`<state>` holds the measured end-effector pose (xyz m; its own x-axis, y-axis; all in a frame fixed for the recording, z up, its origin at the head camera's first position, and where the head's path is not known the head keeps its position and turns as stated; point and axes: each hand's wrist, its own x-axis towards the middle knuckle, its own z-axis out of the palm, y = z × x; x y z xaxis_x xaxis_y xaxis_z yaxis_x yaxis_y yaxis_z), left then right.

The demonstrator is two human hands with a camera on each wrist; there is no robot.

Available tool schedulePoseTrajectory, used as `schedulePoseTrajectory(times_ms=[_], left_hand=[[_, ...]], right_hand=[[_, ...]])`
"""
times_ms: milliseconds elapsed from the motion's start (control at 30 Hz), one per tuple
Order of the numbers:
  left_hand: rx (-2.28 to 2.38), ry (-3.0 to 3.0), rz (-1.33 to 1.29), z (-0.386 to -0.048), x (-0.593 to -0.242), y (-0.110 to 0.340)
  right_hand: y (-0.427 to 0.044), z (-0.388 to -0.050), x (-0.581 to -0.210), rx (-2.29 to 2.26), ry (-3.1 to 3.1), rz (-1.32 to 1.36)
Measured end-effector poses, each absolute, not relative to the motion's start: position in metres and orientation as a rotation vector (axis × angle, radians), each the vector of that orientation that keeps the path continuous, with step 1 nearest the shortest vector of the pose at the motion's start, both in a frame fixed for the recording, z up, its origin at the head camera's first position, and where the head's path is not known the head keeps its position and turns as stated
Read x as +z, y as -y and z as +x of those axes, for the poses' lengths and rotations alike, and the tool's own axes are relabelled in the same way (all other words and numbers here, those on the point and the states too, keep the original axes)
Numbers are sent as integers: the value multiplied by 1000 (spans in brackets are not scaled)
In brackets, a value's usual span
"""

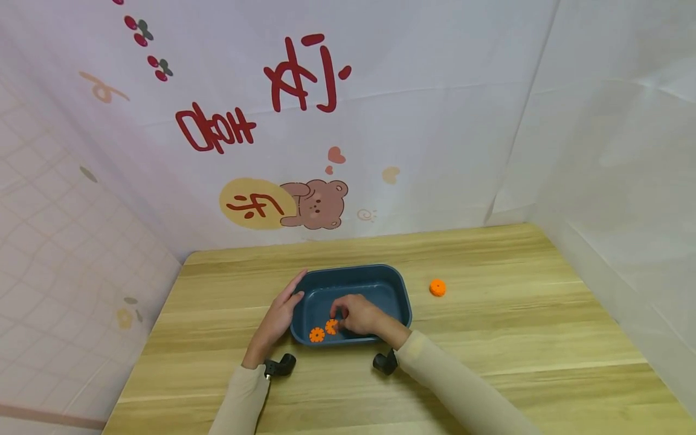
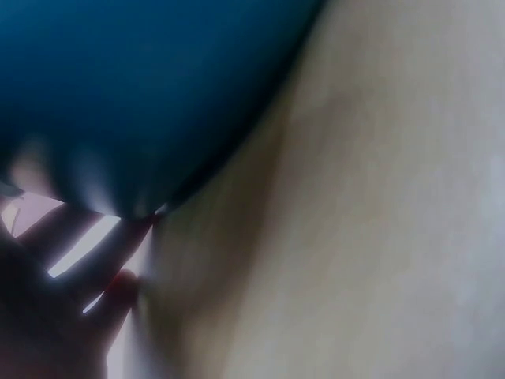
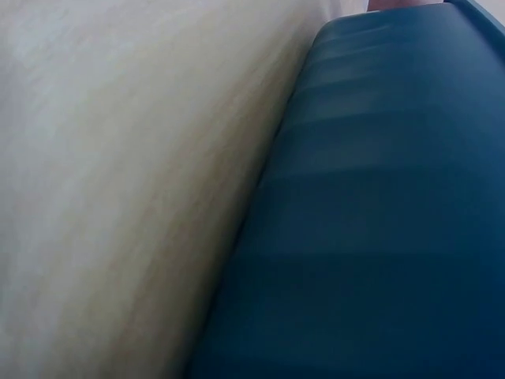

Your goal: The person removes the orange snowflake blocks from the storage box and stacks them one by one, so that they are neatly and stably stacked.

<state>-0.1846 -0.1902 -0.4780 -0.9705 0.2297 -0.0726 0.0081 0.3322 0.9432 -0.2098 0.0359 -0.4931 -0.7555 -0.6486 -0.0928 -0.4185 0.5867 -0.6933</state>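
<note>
A dark blue rectangular basin point(image 1: 348, 275) stands on the wooden table. My left hand point(image 1: 280, 314) holds its left side, the thumb over the rim and the fingers along the outer wall. In the left wrist view these fingers point(image 2: 102, 253) lie against the blue wall. Inside the basin, my right hand point(image 1: 359, 314) pinches a notched orange disc point(image 1: 331, 327) between curled fingers and thumb; part of the disc is hidden. A similar orange disc point(image 1: 317, 335), with a dark centre hole, lies left of it by the near wall. The right wrist view shows only the basin's outside and the table.
Another orange piece point(image 1: 437, 287), perhaps a stack of discs, sits on the table point(image 1: 489, 326) right of the basin. Black wrist devices point(image 1: 281, 365) are on both wrists, close to the basin's near side. A printed white wall covering point(image 1: 435, 151) rises behind the table.
</note>
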Motion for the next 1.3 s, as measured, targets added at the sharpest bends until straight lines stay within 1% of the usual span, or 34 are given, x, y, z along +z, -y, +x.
schedulePoseTrajectory(times_ms=[167, 333, 767, 1067, 1300], left_hand=[[1700, -2404, 221, -184, -477, 189], [1700, -2404, 217, -184, -477, 189], [1706, -2402, 220, -184, -479, 190], [1670, -2414, 206, -183, -477, 190], [1691, -2435, 204, -194, -501, 195]], right_hand=[[-35, -210, -494, -950, -2497, -837], [-36, -211, -494, -918, -2507, -863], [-36, -208, -488, -1044, -2440, -817], [-40, -211, -487, -1033, -2446, -811], [-50, -213, -478, -1249, -2414, -741]])
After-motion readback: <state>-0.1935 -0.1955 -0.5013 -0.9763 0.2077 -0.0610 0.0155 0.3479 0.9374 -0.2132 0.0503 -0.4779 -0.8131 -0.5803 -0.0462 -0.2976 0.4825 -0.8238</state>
